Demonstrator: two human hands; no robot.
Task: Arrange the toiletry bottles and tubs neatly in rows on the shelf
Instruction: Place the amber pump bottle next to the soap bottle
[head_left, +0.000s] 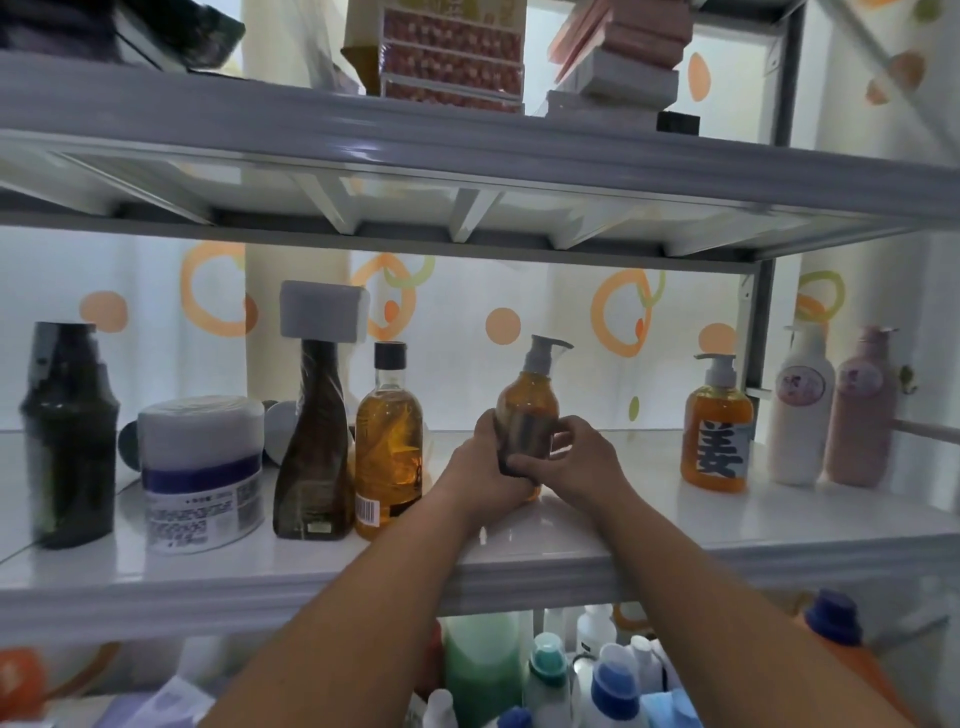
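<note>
Amber pump bottle (527, 410) upright mid-shelf (571, 540), both grips closed on its lower body: left hand (488, 467) and right hand (582, 457) flank it. Row of bottles lies left; amber black-cap bottle (388, 441) nearest, left hand closer.

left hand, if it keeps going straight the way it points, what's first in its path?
The left hand already grips the amber pump bottle, so that comes first. Past it, probably only bare shelf and the patterned curtain; depth is unclear.
</note>
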